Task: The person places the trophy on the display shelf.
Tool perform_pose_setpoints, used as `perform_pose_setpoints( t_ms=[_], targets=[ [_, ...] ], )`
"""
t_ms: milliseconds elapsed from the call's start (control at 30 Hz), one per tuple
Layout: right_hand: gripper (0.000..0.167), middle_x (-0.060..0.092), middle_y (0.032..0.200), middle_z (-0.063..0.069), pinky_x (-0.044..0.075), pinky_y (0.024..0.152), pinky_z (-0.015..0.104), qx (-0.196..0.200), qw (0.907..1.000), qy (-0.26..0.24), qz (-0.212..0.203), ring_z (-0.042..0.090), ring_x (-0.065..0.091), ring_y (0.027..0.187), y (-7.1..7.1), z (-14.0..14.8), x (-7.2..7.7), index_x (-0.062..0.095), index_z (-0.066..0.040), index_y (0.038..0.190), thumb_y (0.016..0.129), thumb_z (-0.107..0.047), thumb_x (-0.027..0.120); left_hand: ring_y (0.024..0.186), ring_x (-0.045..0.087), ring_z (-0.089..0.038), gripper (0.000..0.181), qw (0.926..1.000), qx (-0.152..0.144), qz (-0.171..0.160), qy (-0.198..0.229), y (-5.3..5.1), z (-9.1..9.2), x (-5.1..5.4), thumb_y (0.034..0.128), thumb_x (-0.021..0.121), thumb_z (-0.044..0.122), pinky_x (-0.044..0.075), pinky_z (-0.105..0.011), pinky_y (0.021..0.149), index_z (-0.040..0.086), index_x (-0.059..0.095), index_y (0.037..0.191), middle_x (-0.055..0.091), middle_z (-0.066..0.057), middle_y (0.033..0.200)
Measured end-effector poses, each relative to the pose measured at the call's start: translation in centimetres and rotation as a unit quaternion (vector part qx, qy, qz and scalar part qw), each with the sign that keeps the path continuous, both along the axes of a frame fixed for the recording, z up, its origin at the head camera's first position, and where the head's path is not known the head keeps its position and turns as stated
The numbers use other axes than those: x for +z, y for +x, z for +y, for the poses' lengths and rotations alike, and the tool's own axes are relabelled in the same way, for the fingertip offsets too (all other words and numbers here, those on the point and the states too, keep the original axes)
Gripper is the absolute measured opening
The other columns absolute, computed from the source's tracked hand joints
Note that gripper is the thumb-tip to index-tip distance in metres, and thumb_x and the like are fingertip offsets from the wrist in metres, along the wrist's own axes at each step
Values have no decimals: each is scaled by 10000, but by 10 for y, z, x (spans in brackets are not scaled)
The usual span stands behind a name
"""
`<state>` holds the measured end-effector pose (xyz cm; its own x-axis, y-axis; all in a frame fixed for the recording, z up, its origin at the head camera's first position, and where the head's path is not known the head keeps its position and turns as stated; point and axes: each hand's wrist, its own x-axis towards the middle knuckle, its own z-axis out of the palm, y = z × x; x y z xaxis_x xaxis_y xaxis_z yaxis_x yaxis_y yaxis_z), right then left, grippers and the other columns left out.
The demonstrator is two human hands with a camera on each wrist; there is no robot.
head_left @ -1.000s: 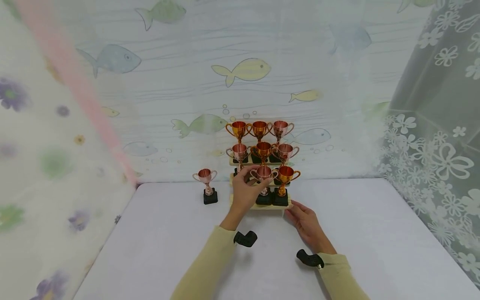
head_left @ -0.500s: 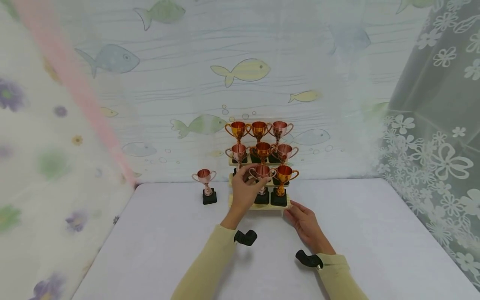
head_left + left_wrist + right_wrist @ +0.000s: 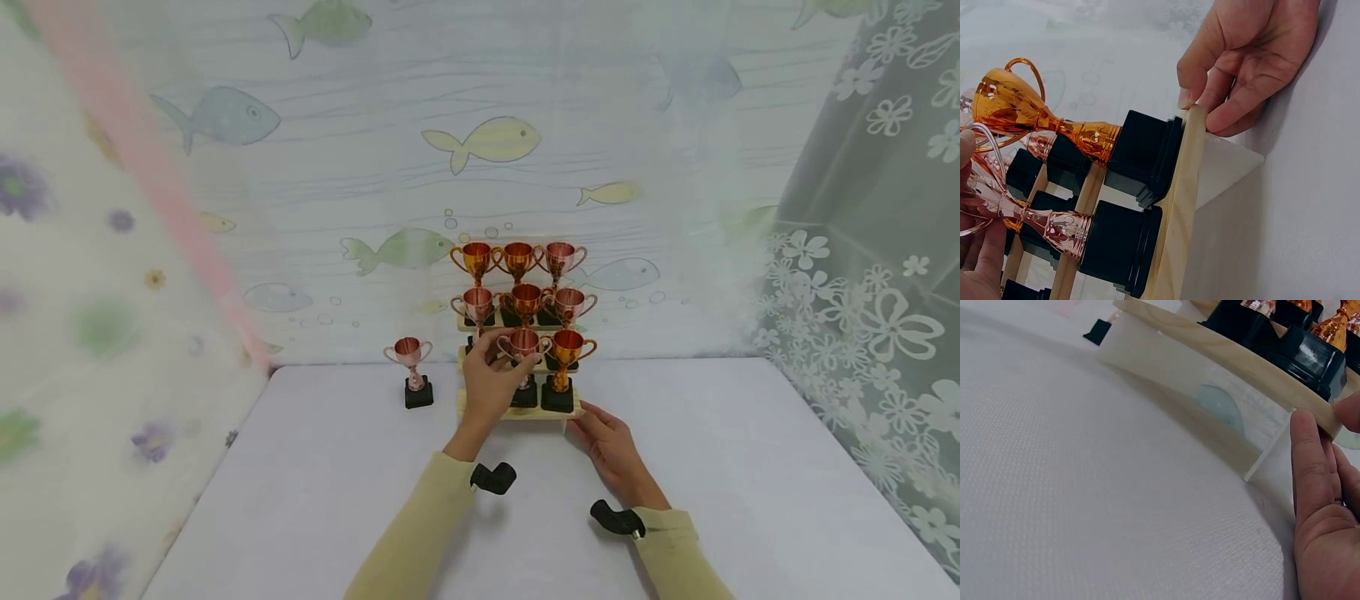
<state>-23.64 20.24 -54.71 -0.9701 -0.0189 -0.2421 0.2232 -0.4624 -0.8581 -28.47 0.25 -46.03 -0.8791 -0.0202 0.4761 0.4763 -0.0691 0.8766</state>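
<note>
My left hand [image 3: 491, 379] holds a rose-gold trophy cup [image 3: 524, 343] by its bowl and handles, fingers and thumb around it. The trophy's black base [image 3: 1119, 247] rests on the lowest wooden board of a tiered display stand [image 3: 551, 414]. To its right, on the same board, stands a gold trophy cup [image 3: 567, 352]. At the board's right end my right hand [image 3: 613, 446] pinches the wood, thumb above and fingers below, as the right wrist view shows at the board edge [image 3: 1310, 403]. My left hand hides the board's left part in the head view.
Several more gold and rose-gold trophies [image 3: 526, 300] stand on the two upper tiers. A single rose-gold trophy [image 3: 409, 354] stands on the white tabletop [image 3: 322, 467], left of the stand. Behind is a fish-patterned curtain [image 3: 375, 183]. A pale translucent side support [image 3: 1229, 165] holds up the board.
The rose-gold trophy in my left hand has shifted very slightly left, away from the gold one. My right hand stays at the board's end.
</note>
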Motion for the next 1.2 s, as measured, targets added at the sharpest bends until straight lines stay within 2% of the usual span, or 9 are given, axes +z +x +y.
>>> perform_pose_setpoints(
  t_ms=[200,300,533,600,633,767,867,967,1200],
  targets=[
    [570,374,1561,191,511,1036,237,-14,10000,-27,64,59,647,1116,1,1,1,288,55,1556,1072,-136,521,1101,620,-334,664,9998,54,-2,-206,4,-5,-1,812,869,118,554,-497,992,-13,537,1372,585,-156,1198],
    [586,395,1538,187,510,1033,230,20,10000,-12,75,49,647,1105,2,1,1,261,63,1563,1073,-131,516,1169,584,-372,698,9994,142,92,-297,7,-13,-3,830,856,147,532,-501,1025,-19,497,1406,567,-172,1267],
    [568,466,1469,126,506,1034,221,-13,10000,-61,-37,48,643,1100,2,2,5,277,44,1563,1076,-133,512,1144,554,-488,494,9961,301,827,-18,13,-44,-8,892,746,-12,523,-590,960,-102,528,1326,559,-314,1268],
    [561,449,1487,131,501,1039,219,0,10000,-34,-69,42,641,1097,2,2,6,274,41,1565,1081,-131,499,1119,561,-484,429,9946,459,927,1,16,-54,-7,896,705,-61,551,-522,944,-116,547,1291,581,-295,1240],
    [558,430,1503,140,498,1042,217,20,10000,-16,-70,38,639,1097,2,1,6,268,40,1567,1084,-131,490,1103,575,-455,400,9937,556,973,-24,21,-59,-3,896,685,-87,557,-508,933,-126,555,1272,586,-294,1228],
    [534,356,1565,182,499,1042,221,5,10000,16,-80,33,644,1088,2,0,7,273,46,1563,1088,-108,463,1048,618,-268,342,9886,934,1173,-108,34,-77,7,872,629,-170,573,-307,874,-144,575,1208,606,-279,1165],
    [541,332,1588,200,506,1034,223,-19,9999,90,-67,30,650,1078,1,-1,7,270,50,1563,1086,-112,469,1003,615,-141,312,9855,1177,1215,-107,41,-88,13,859,623,-185,555,-223,825,-148,599,1168,622,-291,1125],
    [557,312,1605,218,513,1023,222,-38,9998,198,-37,21,655,1065,1,-1,7,260,55,1566,1083,-119,478,975,612,-143,282,9849,1340,1098,-52,46,-98,14,856,621,-191,543,-196,803,-153,620,1135,635,-288,1094],
    [532,314,1605,221,511,1020,215,-37,9995,295,-49,7,654,1053,1,-2,10,266,63,1561,1091,-109,446,955,615,-291,266,9759,1720,1327,-222,48,-117,5,833,620,-219,560,-241,791,-161,635,1092,641,-285,1037]
  ],
)
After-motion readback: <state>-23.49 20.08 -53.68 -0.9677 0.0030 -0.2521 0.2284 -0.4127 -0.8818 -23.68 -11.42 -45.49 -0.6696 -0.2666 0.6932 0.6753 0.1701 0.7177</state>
